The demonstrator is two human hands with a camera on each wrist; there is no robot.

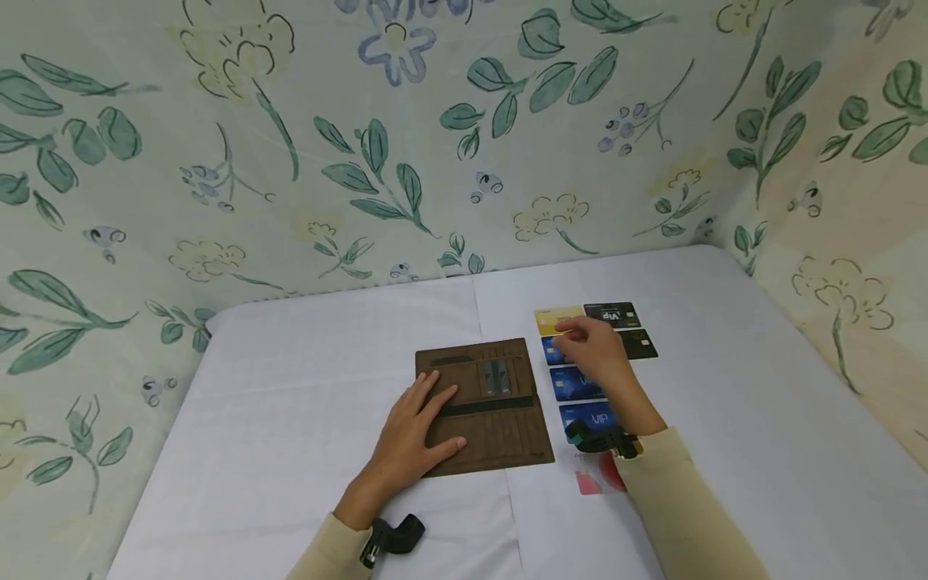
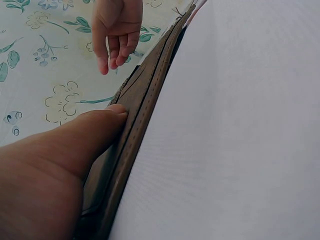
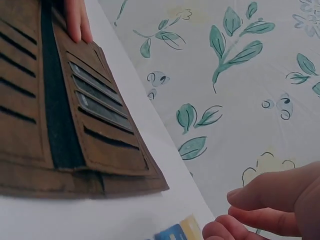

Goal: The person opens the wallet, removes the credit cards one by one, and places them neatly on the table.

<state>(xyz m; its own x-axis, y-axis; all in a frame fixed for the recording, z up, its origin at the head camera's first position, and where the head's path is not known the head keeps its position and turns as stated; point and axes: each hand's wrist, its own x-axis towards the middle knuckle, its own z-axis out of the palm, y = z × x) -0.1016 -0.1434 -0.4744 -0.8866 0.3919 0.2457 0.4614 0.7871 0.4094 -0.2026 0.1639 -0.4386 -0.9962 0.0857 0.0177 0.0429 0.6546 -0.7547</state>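
Note:
An open brown wallet (image 1: 493,435) lies flat on the white table, with rows of card slots on both halves. My left hand (image 1: 409,435) rests on its left side with spread fingers; in the left wrist view the thumb touches the wallet's edge. Greyish, shiny strips (image 1: 497,377) show in a few upper slots. To the right, my right hand (image 1: 598,354) hovers over laid-out cards, fingers loosely bent, nothing visible between them. Around it are a yellow card (image 1: 554,316), a black Vip card (image 1: 612,315), another black card (image 1: 641,344) and several blue cards (image 1: 575,385), partly hidden by the hand.
Below the blue cards lies a pale card with red shapes (image 1: 589,483), partly covered by the right sleeve (image 1: 681,499). A white cloth (image 1: 304,419) covers the table. Floral fabric (image 1: 435,145) hangs behind it and at the sides.

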